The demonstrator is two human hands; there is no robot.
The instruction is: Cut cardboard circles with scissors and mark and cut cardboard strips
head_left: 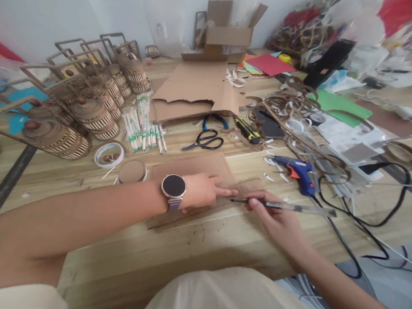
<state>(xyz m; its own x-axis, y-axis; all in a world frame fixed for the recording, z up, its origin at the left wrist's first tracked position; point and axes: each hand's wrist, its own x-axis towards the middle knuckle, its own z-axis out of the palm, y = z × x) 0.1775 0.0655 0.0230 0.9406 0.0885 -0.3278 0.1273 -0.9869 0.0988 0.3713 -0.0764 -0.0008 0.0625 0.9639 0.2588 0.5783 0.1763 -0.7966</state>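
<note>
My left hand [202, 190], with a watch on its wrist, lies on a brown cardboard sheet [206, 163]. Its index finger and another finger are stretched out; the rest are partly hidden beneath the hand. A narrower cardboard strip [251, 185] lies across the sheet, partly covered by my fingers. Held in my right hand [278, 221] is a pen [305, 208] with a clear barrel. Its dark tip points left and is at the cardboard, just below my left index fingertip; whether it touches cannot be made out.
Black-handled scissors [208, 139], a yellow utility knife [247, 131] and a blue glue gun [298, 168] lie beyond my hands. Several woven lanterns [96, 118] and bundled wrapped sticks [141, 128] stand left. Tangled brown strips [294, 97] and cables [344, 239] spread right.
</note>
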